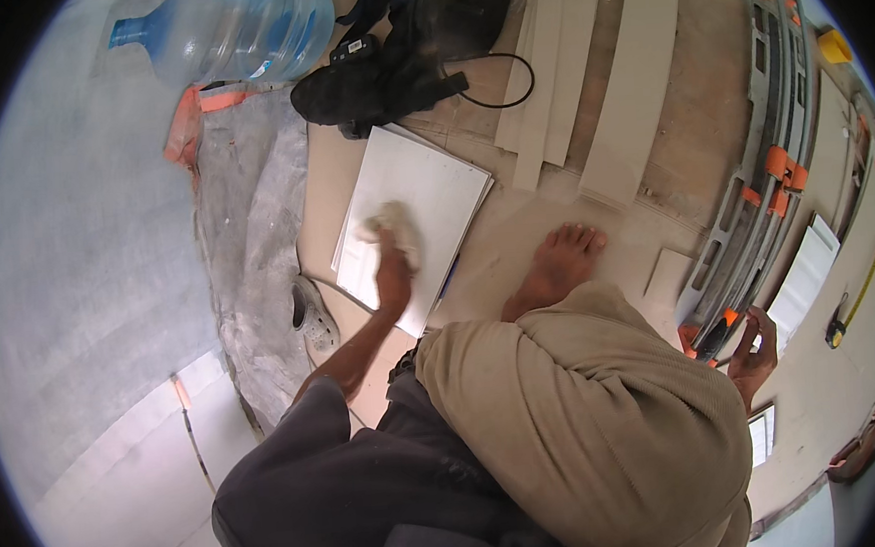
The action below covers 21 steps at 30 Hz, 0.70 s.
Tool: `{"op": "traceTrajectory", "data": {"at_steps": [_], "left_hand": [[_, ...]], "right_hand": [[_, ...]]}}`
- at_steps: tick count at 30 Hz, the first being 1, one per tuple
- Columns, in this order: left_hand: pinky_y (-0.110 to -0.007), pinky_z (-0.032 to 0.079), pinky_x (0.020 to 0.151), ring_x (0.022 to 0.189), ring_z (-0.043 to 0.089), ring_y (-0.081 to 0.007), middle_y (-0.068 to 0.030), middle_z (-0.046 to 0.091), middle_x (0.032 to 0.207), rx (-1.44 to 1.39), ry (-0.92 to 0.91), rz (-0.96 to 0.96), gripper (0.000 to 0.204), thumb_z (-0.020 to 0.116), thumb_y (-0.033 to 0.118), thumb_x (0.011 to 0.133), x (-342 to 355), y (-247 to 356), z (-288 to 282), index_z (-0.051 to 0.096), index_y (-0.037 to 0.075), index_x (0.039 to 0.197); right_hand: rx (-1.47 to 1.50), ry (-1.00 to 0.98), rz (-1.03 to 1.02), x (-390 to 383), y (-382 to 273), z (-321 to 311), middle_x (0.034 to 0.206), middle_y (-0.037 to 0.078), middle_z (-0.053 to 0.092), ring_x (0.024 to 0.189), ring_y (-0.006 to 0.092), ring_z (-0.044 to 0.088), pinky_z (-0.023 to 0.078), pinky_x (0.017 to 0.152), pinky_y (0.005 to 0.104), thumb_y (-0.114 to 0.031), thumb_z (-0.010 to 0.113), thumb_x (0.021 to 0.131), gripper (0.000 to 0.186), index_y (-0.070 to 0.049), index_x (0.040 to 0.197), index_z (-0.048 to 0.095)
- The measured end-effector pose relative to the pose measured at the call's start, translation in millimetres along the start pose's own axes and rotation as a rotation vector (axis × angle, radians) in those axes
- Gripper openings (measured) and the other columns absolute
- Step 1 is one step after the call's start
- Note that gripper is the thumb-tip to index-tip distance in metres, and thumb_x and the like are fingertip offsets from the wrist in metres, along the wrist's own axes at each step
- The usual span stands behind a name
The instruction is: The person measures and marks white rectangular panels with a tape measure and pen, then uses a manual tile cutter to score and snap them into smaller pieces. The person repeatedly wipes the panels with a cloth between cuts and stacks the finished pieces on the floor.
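Pressing a pale rag (394, 221) flat on the white tile (418, 199), left hand (392, 271) fingers curl over it. Tile's long axis runs away from the person w/ rag near mid. Right hand (753, 354) well apart, fingers loosely curled, touching an orange-black tool (714, 332).

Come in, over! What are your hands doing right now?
Left hand pressing pale cloth on white tile. Right hand by tile cutter, apparently empty. Bare foot beside tile.

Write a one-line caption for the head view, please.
Left hand presses a pale rag on a white tile; right hand by a tile cutter.
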State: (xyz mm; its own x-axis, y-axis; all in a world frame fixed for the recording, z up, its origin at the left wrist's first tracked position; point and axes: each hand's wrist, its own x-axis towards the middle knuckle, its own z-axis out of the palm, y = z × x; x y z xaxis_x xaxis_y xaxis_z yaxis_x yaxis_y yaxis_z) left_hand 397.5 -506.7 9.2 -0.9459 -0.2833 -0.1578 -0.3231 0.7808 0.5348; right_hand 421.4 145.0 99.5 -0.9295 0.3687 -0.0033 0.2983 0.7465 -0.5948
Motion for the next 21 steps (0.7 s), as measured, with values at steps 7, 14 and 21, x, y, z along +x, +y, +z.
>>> {"op": "traceTrajectory", "data": {"at_steps": [7,14,21], "left_hand": [[-0.043,0.042,0.119,0.149,0.040,-0.0374,-0.0245,0.030,0.165,0.350,-0.793,0.410,0.084,0.060,-0.009,0.084,-86,-8,-102,0.035,0.016,0.161],[-0.043,0.055,0.098,0.113,0.066,-0.0343,-0.0156,0.069,0.120,0.353,-1.139,0.613,0.040,0.076,0.023,0.087,-14,38,-129,0.070,0.008,0.123],[-0.050,0.038,0.117,0.136,0.050,-0.0389,-0.0177,0.056,0.144,0.360,-0.256,0.730,0.057,0.070,0.026,0.094,122,128,-40,0.051,0.006,0.145]], "right_hand": [[0.060,-0.028,-0.076,2,-1,4,0.100,0.010,0.073,0.094,0.0228,0.072,0.056,0.084,0.0342,0.002,0.062,0.100,0.016,-0.003,0.113,0.070],[0.017,0.037,-0.033,-7,7,-8,0.100,0.011,0.072,0.093,0.0223,0.071,0.056,0.087,0.0338,0.005,0.060,0.100,0.018,-0.002,0.113,0.070],[0.110,0.002,-0.068,5,-24,9,0.098,0.012,0.070,0.091,0.0257,0.071,0.056,0.084,0.0358,0.003,0.060,0.099,0.015,-0.002,0.111,0.068]]}}
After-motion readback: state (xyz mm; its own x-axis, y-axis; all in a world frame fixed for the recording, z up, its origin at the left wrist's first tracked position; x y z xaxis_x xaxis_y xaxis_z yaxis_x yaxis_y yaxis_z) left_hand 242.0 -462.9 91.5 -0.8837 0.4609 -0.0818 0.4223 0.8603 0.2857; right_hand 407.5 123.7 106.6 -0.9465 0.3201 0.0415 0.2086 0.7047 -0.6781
